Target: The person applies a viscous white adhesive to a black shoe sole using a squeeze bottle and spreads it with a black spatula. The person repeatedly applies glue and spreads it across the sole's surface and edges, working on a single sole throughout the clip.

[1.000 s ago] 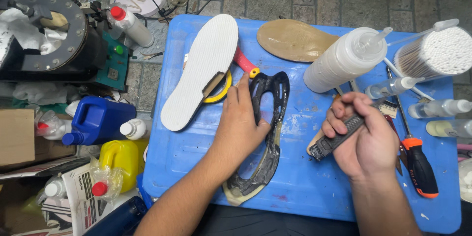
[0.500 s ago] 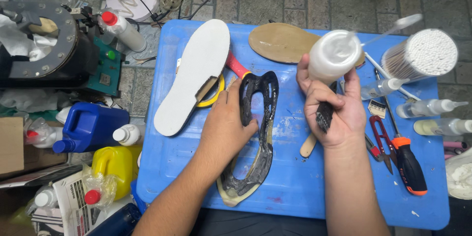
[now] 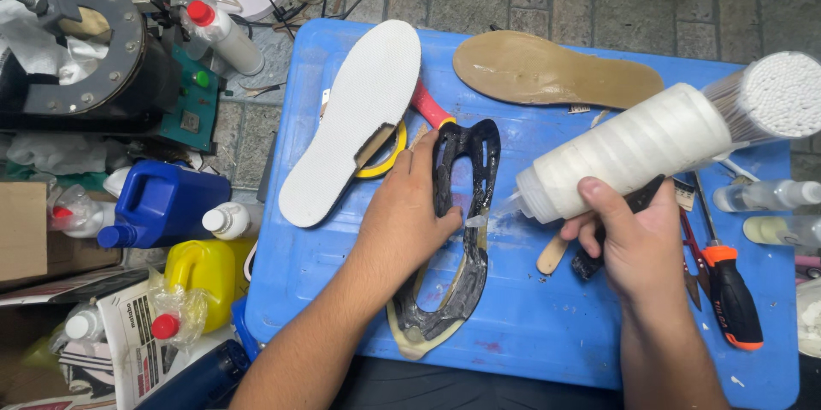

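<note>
Head view shows both bare hands over a blue tabletop (image 3: 530, 324). Half a second ago the right hand (image 3: 637, 243) held the white squeeze bottle (image 3: 624, 153) upright near its chest side; now the bottle lies tipped almost flat, its nozzle pointing toward nine o'clock and ending just beside the black cut-out sole piece (image 3: 466, 230). A second ago that hand only gripped a dark-handled tool (image 3: 616, 222) on the table; its fingers are now wrapped shut around the bottle's lower end with the tool pinned in the same grip. Judging by the tilt, glue is about to go onto the piece's right rail.

The left hand (image 3: 402, 222) lies flat, fingers spread and unclenched, pressing the sole piece down at table centre, much as before. At eleven o'clock from it rests a white insole (image 3: 355, 119) over yellow-handled scissors (image 3: 389, 149); at one o'clock, a tan insole (image 3: 556, 72). An orange-and-black screwdriver (image 3: 731, 299) lies at three o'clock.
</note>
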